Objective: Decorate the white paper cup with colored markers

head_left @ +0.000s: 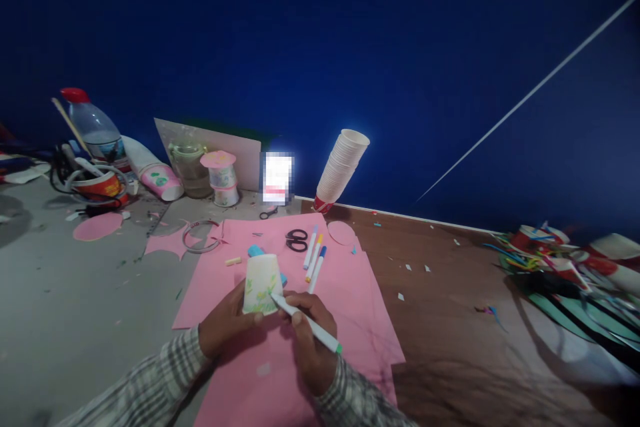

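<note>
A white paper cup (262,280) with green and yellow leaf drawings is upside down above pink paper (350,340). My left hand (227,322) grips the cup from its left side, near the rim. In my right hand (314,340) is a white marker (315,330) with a green end, its tip at the right part of the cup's drawing. Blue pieces (255,251) lie partly hidden behind the cup. Beyond the hands are several markers (315,260) and black-handled scissors (297,240) on the pink paper.
A tall leaning stack of cups (343,167) stands by the blue wall. At the back left are a bottle (97,130), a glass jar (189,170), a decorated cup stack (223,180) and a tape ring (200,237). Cups and scraps (565,267) are piled on the right.
</note>
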### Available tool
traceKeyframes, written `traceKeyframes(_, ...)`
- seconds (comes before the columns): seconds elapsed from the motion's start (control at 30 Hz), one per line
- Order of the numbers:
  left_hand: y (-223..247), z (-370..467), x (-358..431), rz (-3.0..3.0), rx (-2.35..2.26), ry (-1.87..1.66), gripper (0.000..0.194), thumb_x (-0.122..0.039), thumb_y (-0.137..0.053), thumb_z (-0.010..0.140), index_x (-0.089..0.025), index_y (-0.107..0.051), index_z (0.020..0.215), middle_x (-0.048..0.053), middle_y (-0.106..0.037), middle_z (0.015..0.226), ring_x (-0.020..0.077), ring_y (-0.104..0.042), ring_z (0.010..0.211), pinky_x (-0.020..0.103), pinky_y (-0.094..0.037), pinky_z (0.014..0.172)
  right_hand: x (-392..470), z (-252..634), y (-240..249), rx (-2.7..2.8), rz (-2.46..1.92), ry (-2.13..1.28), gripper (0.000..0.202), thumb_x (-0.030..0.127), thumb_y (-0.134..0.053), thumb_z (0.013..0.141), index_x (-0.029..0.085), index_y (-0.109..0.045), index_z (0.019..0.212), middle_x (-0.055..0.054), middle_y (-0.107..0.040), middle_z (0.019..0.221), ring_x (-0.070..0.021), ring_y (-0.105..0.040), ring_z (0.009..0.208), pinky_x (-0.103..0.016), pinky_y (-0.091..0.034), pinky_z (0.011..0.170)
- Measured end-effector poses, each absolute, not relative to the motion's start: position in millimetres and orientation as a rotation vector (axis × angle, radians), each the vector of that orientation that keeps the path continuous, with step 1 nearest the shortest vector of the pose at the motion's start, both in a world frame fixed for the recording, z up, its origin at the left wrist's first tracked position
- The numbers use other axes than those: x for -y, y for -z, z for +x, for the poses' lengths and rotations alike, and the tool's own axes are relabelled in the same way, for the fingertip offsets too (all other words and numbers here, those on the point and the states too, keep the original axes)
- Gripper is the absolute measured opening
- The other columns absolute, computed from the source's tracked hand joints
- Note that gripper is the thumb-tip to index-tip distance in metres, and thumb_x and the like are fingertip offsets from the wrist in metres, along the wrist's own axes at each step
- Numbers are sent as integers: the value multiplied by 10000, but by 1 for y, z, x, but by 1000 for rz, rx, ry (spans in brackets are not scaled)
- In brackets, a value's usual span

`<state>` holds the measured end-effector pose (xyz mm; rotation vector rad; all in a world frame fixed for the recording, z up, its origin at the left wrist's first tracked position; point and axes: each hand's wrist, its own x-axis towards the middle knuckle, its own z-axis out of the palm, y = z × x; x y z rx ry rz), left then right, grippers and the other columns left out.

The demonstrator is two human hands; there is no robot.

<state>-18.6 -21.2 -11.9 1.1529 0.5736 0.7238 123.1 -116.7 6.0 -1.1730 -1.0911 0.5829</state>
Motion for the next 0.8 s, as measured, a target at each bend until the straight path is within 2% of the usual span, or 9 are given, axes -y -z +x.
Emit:
traceKeyframes(0.47,11,-18,22,1133,-561,-722,536,-229,-713,521,-145,-555,1027,143,-673,927,365,-573,824,473,-459,712,115,124,-3,1045,-1174,-636,182,240,-527,804,202,-680,895,-47,-687,702,-245,-636,597,-322,-527,521)
traceKeyframes(0.8,7,-16,22,1159,-550,-720,500,-216,-710,519,-142,-570,993,116,-674,846,341,-566,781,454,-455,684,115,124,-3,1031,-1176,-643,192,269,-549,790,212,-684,913,-44,-701,720,-257,-647,623,-349,-540,573)
